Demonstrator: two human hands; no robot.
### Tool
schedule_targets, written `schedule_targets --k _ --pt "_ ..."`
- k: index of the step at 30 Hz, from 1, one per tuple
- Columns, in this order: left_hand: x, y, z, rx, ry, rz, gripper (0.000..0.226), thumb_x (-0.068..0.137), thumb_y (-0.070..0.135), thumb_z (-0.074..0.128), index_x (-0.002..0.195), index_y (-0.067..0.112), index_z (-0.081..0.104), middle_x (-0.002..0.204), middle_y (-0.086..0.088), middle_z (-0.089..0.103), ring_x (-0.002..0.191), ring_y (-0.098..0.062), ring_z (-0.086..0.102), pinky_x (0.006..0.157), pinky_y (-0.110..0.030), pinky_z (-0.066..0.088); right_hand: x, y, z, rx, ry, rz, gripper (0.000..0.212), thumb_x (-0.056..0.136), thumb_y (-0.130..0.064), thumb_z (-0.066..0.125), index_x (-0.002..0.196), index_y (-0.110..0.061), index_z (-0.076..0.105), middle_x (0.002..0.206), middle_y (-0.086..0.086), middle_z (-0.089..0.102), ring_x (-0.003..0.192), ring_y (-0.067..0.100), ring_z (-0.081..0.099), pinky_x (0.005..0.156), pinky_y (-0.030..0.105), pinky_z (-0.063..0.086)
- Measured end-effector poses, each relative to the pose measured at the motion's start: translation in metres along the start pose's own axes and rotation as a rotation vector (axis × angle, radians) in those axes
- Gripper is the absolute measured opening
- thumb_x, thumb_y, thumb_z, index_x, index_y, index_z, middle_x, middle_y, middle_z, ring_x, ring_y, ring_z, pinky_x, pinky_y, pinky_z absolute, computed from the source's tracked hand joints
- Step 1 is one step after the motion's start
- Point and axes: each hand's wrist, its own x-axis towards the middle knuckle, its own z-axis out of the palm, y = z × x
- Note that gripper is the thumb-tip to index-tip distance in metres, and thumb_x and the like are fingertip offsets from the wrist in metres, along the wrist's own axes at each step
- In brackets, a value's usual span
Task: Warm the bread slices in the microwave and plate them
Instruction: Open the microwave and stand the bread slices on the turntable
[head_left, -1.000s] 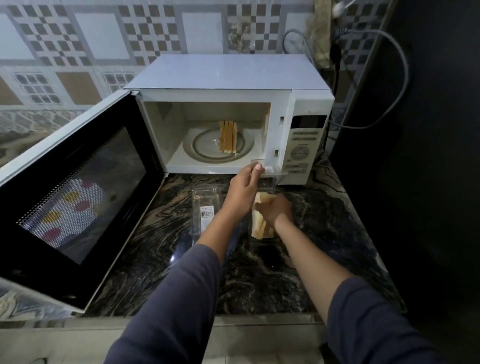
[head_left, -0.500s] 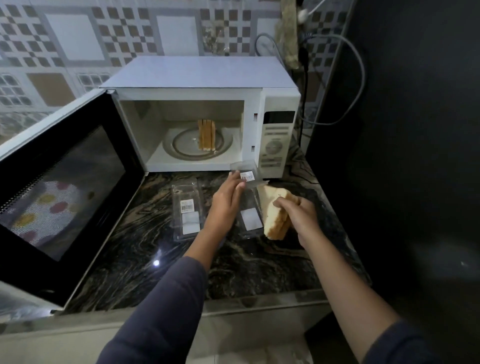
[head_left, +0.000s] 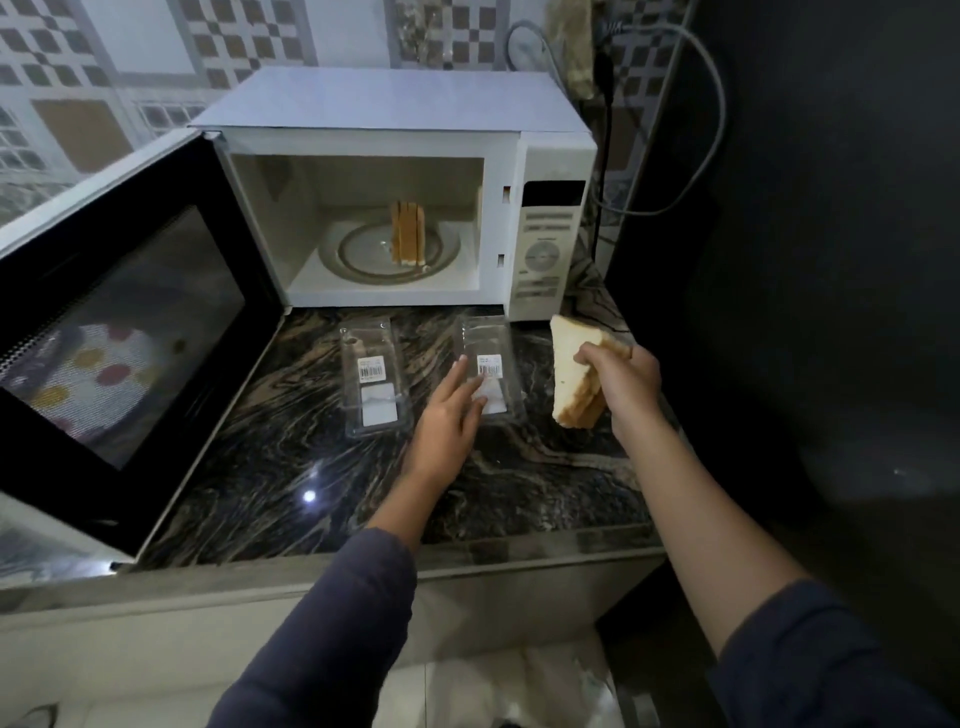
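Observation:
The white microwave (head_left: 550, 244) stands at the back of the counter, its black door (head_left: 119, 332) swung wide to the left. Inside, a few bread slices (head_left: 408, 234) stand upright on the glass turntable (head_left: 358, 254). My right hand (head_left: 621, 384) grips a stack of triangular bread slices (head_left: 569, 374) above the counter's right side. My left hand (head_left: 452, 415) rests with straight fingers on the near end of an empty clear plastic container (head_left: 488, 374). A second clear container (head_left: 374, 384) lies to its left.
The dark marbled counter (head_left: 291, 457) ends at a front edge near me. A dark wall (head_left: 805, 260) closes the right side. Cables (head_left: 701, 130) hang behind the microwave. The open door blocks the counter's left part.
My right hand lifted the bread stack out of the right container and carried it to the right. My left hand slid from the container's far end down to its near end.

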Motion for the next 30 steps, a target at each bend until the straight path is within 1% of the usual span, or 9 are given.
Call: schedule_targets --k 2,5,8,12,14,16,20,25,30 --pt "-0.017 -0.005 0.000 0.012 -0.014 -0.042 0.042 0.093 0.011 0.051 0.135 0.011 0.048 0.151 -0.004 0.032 0.135 -0.017 0.036 0.107 -0.018 0.029 -0.003 -0.008 0.006 -0.025 0.009 -0.043 0.027 0.077 -0.013 0.066 0.102 -0.006 0.057 0.093 0.005 0.059 0.083 0.020 0.055 0.069 0.030 0.044" --pt "-0.047 -0.013 -0.005 0.079 -0.128 -0.079 0.050 0.094 0.012 0.049 0.142 0.016 0.035 0.152 -0.003 0.030 0.139 -0.015 0.031 0.108 -0.018 0.023 -0.001 -0.024 0.016 -0.041 0.018 -0.085 0.032 0.075 -0.014 0.067 0.105 -0.007 0.059 0.095 0.005 0.061 0.086 0.020 0.057 0.072 0.030 0.048" --pt "-0.068 -0.022 -0.021 0.098 -0.197 -0.143 0.050 0.096 0.016 0.046 0.144 0.014 0.031 0.151 -0.004 0.031 0.141 -0.017 0.027 0.109 -0.016 0.016 -0.001 -0.040 0.034 -0.062 -0.001 -0.142 0.030 0.073 -0.015 0.068 0.100 -0.009 0.059 0.092 0.003 0.061 0.082 0.018 0.057 0.066 0.024 0.045" --pt "-0.089 -0.043 -0.048 0.204 -0.160 -0.196 0.048 0.097 0.025 0.045 0.142 0.012 0.037 0.150 -0.005 0.034 0.141 -0.015 0.027 0.112 -0.020 0.017 -0.010 -0.056 0.073 -0.091 -0.091 -0.171 0.032 0.072 -0.014 0.068 0.102 -0.009 0.058 0.091 0.002 0.061 0.076 0.015 0.057 0.050 0.017 0.039" --pt "-0.099 -0.058 -0.062 0.275 -0.087 -0.251 0.046 0.096 0.027 0.045 0.139 0.010 0.042 0.148 -0.006 0.038 0.139 -0.017 0.032 0.112 -0.022 0.020 -0.015 -0.061 0.095 -0.118 -0.133 -0.177 0.033 0.069 -0.016 0.068 0.099 -0.012 0.057 0.092 0.002 0.060 0.080 0.018 0.058 0.058 0.021 0.043" --pt "-0.104 -0.071 -0.077 0.306 -0.007 -0.327 0.044 0.096 0.025 0.045 0.137 0.009 0.044 0.148 -0.007 0.039 0.138 -0.018 0.033 0.113 -0.023 0.021 -0.020 -0.066 0.116 -0.162 -0.159 -0.177 0.038 0.069 -0.018 0.068 0.104 -0.011 0.055 0.096 0.002 0.059 0.084 0.020 0.057 0.068 0.027 0.046" --pt "-0.091 -0.095 -0.099 0.360 0.066 -0.376 0.043 0.097 0.021 0.041 0.138 0.007 0.041 0.149 -0.009 0.036 0.140 -0.020 0.029 0.115 -0.024 0.016 -0.019 -0.081 0.155 -0.254 -0.177 -0.201 0.049 0.070 -0.023 0.069 0.115 -0.010 0.054 0.109 0.005 0.061 0.091 0.021 0.058 0.073 0.030 0.048" --pt "-0.055 -0.127 -0.115 0.393 0.026 -0.376 0.046 0.098 0.019 0.037 0.142 0.005 0.035 0.152 -0.012 0.029 0.143 -0.022 0.022 0.117 -0.029 0.011 -0.010 -0.097 0.197 -0.289 -0.162 -0.196 0.051 0.075 -0.020 0.070 0.122 -0.009 0.050 0.120 0.007 0.058 0.097 0.019 0.054 0.076 0.028 0.043" --pt "-0.017 -0.146 -0.118 0.422 -0.051 -0.357 0.048 0.098 0.021 0.034 0.144 0.006 0.030 0.154 -0.013 0.024 0.144 -0.022 0.018 0.118 -0.031 0.009 0.009 -0.100 0.234 -0.321 -0.205 -0.175 0.055 0.075 -0.021 0.069 0.124 -0.010 0.048 0.115 0.006 0.056 0.091 0.020 0.051 0.075 0.028 0.043"
